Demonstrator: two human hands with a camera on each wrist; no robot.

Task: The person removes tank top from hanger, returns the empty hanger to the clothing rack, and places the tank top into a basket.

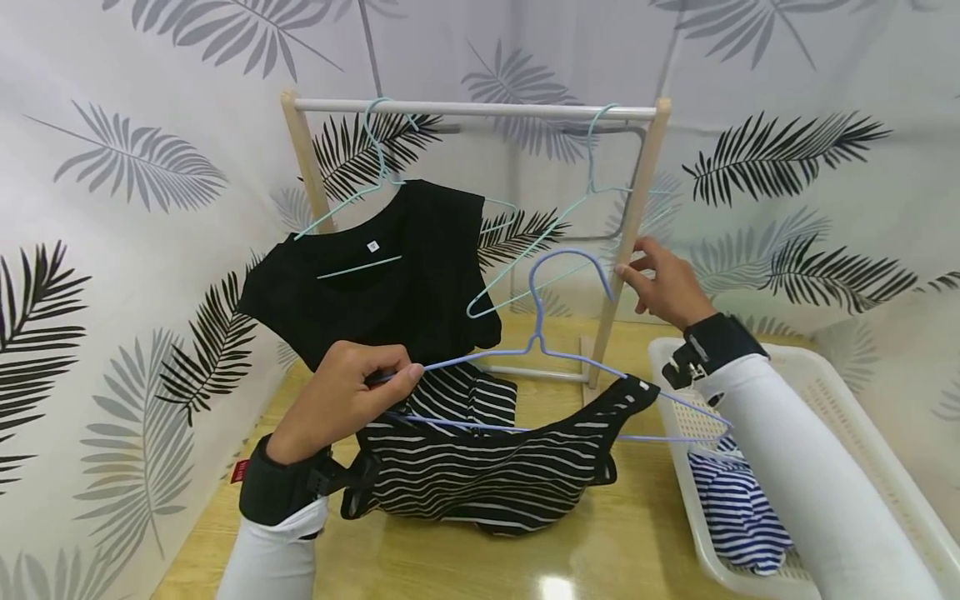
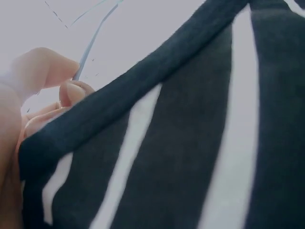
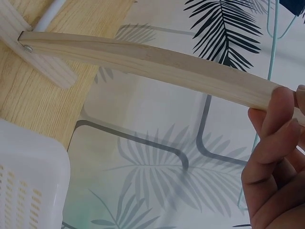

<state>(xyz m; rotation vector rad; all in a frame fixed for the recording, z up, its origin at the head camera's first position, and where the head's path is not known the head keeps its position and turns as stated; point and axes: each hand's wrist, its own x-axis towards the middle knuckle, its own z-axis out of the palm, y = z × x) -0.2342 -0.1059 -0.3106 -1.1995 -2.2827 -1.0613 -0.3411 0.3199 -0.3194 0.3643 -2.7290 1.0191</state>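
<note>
My left hand (image 1: 352, 392) grips one arm of a blue-purple clothes hanger (image 1: 539, 337) between thumb and curled fingers. A black and white striped top (image 1: 487, 475) hangs on this hanger, its right strap on the hanger's other arm. In the left wrist view the striped fabric (image 2: 190, 119) covers much of the scene. My right hand (image 1: 667, 283) pinches the right wooden post (image 1: 641, 192) of a small clothes rack. That post (image 3: 157, 62) runs to the fingertips in the right wrist view. The hanger's hook lies just left of the post.
A black top (image 1: 375, 275) hangs on a mint hanger at the rack bar's (image 1: 480, 108) left. A bare mint hanger (image 1: 590, 167) hangs at the right. A white basket (image 1: 810, 358) holds blue-striped fabric (image 1: 738, 508). Leaf-patterned sheeting (image 1: 787, 67) stands behind the wooden table (image 1: 630, 542).
</note>
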